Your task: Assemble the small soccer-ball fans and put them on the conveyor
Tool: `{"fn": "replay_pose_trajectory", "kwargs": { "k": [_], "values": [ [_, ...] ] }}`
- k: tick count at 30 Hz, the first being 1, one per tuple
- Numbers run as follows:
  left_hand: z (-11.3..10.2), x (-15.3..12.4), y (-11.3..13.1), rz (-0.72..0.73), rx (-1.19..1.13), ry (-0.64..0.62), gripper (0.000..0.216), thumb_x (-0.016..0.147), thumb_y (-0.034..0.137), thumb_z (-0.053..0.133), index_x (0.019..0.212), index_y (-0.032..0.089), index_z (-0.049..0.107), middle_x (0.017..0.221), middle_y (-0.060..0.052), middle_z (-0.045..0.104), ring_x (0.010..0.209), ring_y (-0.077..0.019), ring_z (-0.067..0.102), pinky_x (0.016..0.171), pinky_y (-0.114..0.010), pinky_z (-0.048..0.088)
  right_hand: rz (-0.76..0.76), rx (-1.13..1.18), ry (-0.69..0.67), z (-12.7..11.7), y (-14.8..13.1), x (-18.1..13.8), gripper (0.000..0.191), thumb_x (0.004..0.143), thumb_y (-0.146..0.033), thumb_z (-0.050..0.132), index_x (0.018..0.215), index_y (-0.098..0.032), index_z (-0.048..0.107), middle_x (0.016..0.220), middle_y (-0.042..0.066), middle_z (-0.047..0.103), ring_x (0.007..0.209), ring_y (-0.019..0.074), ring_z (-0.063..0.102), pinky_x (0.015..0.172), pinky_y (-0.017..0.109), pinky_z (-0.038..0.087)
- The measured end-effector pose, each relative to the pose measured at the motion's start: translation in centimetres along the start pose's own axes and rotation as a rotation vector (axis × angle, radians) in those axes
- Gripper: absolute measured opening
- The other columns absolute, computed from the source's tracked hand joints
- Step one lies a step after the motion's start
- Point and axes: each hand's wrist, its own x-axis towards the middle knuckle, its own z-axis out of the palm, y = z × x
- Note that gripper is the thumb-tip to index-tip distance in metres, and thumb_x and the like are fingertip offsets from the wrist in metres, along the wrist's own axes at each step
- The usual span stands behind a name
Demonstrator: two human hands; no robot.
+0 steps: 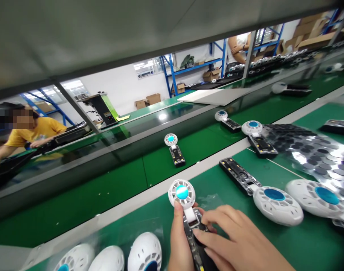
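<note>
In the head view, my left hand [180, 237] is wrapped round the black handle of a handheld fan [181, 192], its thumb along the side just below the head. The fan has a round white vented head with a shiny blue disc and an uncovered handle. Fingers of my right hand [231, 235] are bent onto that handle near the neck; their tips press on it, and what lies under them is hidden. To the right, another fan [277, 205] lies on the green bench with its handle pointing away. Several white fan heads [145, 250] rest at the lower left on clear plastic.
A green conveyor belt [127, 177] crosses beyond the bench, carrying fans such as one [171, 140] straight ahead. On the right lies a clear sheet of dark round discs [315, 146]. An overhead panel [104, 34] spans the top. Across the line, a person in a yellow shirt [38, 131] works.
</note>
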Motion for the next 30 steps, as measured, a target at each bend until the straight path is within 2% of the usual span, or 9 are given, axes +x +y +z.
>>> {"fn": "replay_pose_trajectory", "kwargs": {
  "k": [3,6,10,12,14,18,22,26,30],
  "values": [
    [0.1,0.0,0.2,0.023,0.008,0.014,0.053,0.071,0.058,0.054,0.094,0.011,0.066,0.086,-0.01,0.071,0.087,-0.0304,0.064,0.072,-0.041,0.051,-0.092,-0.084,-0.001,0.5,0.8,-1.0,0.034,0.082,-0.025,0.052,0.115,-0.032,0.051,0.107,0.006,0.061,0.09,0.026,0.056,0.065,0.039,0.051],
    [0.3,0.2,0.2,0.046,0.024,0.027,0.04,0.08,0.046,0.05,0.101,0.014,0.059,0.097,-0.007,0.066,0.088,-0.022,0.062,0.076,-0.041,0.049,-0.103,-0.027,-0.044,0.6,1.3,-1.6,0.035,0.081,-0.021,0.051,0.114,-0.032,0.053,0.116,0.009,0.056,0.101,0.0281,0.054,0.072,0.042,0.052],
    [0.4,-0.2,-0.3,0.077,0.041,0.045,0.039,0.08,0.047,0.049,0.099,0.014,0.059,0.098,-0.007,0.065,0.091,-0.0231,0.06,0.079,-0.043,0.048,0.282,0.437,-0.08,0.6,1.2,-1.2,0.028,0.081,-0.018,0.045,0.104,-0.029,0.056,0.115,0.006,0.054,0.102,0.0195,0.055,0.078,0.028,0.05],
    [0.4,-0.7,-0.8,0.092,0.049,0.054,0.045,0.074,0.053,0.054,0.091,0.013,0.064,0.089,-0.009,0.069,0.094,-0.0289,0.06,0.081,-0.044,0.047,0.501,0.652,-0.107,0.7,1.0,-0.6,0.034,0.079,-0.019,0.045,0.112,-0.023,0.049,0.112,0.008,0.055,0.092,0.018,0.058,0.071,0.025,0.052],
    [0.4,-1.2,-1.3,0.106,0.059,0.062,0.049,0.066,0.058,0.059,0.083,0.013,0.068,0.082,-0.011,0.071,0.097,-0.0342,0.059,0.083,-0.044,0.046,0.601,0.798,-0.169,0.8,0.8,-0.1,0.048,0.077,-0.021,0.047,0.124,-0.02,0.039,0.114,0.01,0.056,0.089,0.0188,0.06,0.073,0.026,0.051],
    [0.4,-1.6,-1.7,0.147,0.077,0.106,0.055,0.064,0.057,0.061,0.099,0.016,0.064,0.099,-0.011,0.068,0.105,-0.0335,0.055,0.088,-0.039,0.043,0.572,1.008,-0.254,0.8,0.6,0.3,0.068,0.078,-0.024,0.049,0.138,-0.02,0.019,0.129,0.008,0.049,0.116,0.0199,0.046,0.095,0.029,0.036],
    [0.4,-0.8,-1.8,0.246,0.07,0.167,0.059,0.065,0.059,0.059,0.111,0.022,0.056,0.113,-0.008,0.061,0.112,-0.0315,0.05,0.092,-0.037,0.04,0.441,1.316,-0.168,0.7,0.6,0.1,0.063,0.078,-0.036,0.051,0.135,-0.02,0.029,0.129,0.007,0.049,0.12,0.021,0.042,0.098,0.033,0.035],
    [-0.3,0.2,-1.9,0.333,0.076,0.211,0.055,0.061,0.061,0.061,0.102,0.023,0.056,0.108,-0.008,0.059,0.119,-0.0302,0.039,0.09,-0.035,0.04,0.533,0.977,-0.04,-1.0,2.5,2.5,0.05,0.082,-0.024,0.046,0.13,-0.02,0.033,0.118,0.007,0.058,0.107,0.02,0.055,0.089,0.034,0.044],
    [-1.0,0.8,-1.9,0.313,0.107,0.186,0.048,0.065,0.055,0.061,0.097,0.019,0.056,0.099,-0.011,0.058,0.115,-0.0306,0.042,0.085,-0.034,0.042,0.689,0.601,0.053,-4.4,7.9,9.3,0.041,0.092,-0.021,0.034,0.131,-0.015,0.027,0.107,0.009,0.061,0.089,0.0181,0.062,0.076,0.034,0.051]
  ]
}}
